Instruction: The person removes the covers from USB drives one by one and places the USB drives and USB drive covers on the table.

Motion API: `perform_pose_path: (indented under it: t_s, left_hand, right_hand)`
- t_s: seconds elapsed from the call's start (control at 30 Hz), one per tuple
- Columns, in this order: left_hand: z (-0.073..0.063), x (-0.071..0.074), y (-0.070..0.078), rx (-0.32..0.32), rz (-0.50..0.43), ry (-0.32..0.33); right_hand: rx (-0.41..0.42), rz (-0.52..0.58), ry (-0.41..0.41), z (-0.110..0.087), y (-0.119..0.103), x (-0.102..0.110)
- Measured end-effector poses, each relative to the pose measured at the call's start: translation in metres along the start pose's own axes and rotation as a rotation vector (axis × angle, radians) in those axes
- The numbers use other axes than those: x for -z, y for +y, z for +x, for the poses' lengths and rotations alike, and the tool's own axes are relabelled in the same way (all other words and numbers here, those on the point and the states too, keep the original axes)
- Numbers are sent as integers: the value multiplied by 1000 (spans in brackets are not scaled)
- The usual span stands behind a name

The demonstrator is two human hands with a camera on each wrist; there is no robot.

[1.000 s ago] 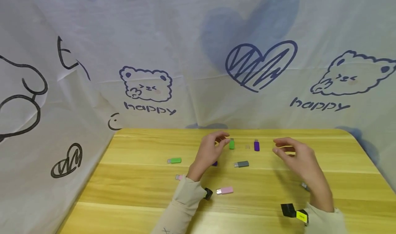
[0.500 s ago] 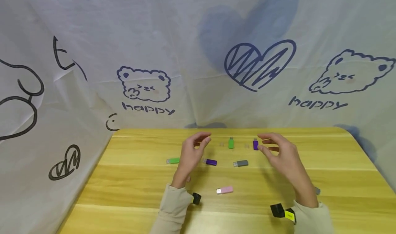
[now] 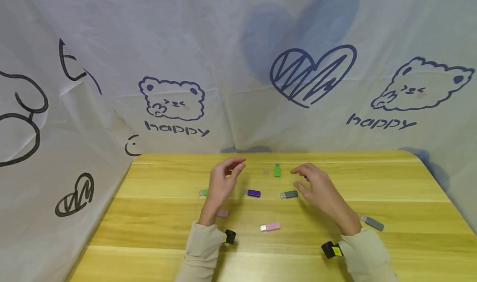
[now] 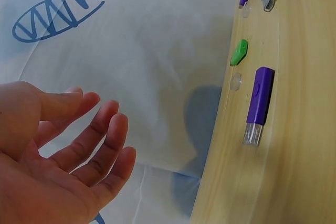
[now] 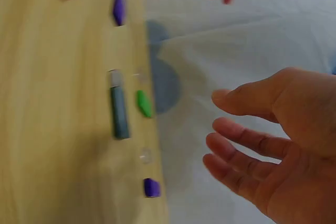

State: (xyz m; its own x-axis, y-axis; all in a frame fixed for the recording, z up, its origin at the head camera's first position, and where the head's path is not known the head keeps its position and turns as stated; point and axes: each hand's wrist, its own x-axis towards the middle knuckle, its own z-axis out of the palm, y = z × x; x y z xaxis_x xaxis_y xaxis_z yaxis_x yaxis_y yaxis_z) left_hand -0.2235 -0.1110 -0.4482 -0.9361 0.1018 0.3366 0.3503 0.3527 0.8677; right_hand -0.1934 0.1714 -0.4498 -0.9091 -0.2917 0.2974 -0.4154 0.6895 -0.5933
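Note:
My left hand hovers over the left half of the table, fingers loosely bent around nothing. Close to it lie a purple USB stick, a partly covered green one and a partly covered pink one. My right hand, also holding nothing, hangs in front of another purple stick, which it mostly hides in the head view. Left of that hand are a grey stick and an upright-lying green stick. Small clear caps lie beside the back sticks.
A second pink stick lies nearer the front of the wooden table. Another grey stick rests at the right, beside the right forearm. White cloth with drawings hangs behind the table and along its left side.
Both hands have moved left. The left hand has uncovered the middle purple stick and a clear cap; the right hand has come in front of the back purple stick.

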Motion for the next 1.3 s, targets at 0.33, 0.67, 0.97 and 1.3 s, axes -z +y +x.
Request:
perform_pose_path:
  t_s: [0.33,0.67,0.97,1.3]
  left_hand:
    - [0,0,-1,1,17,-2]
    - [0,3,1,-10,14,3]
    - [1,5,1,-17,31,6]
    - [0,3,1,19,47,-19]
  right_hand:
    - [46,-105,-265,6,14,-20]
    - [122,-156,-321,12,16,-28]
    - [160,-185,-313,17,16,-33]
    - [117,-156,-215,13,9,-26]
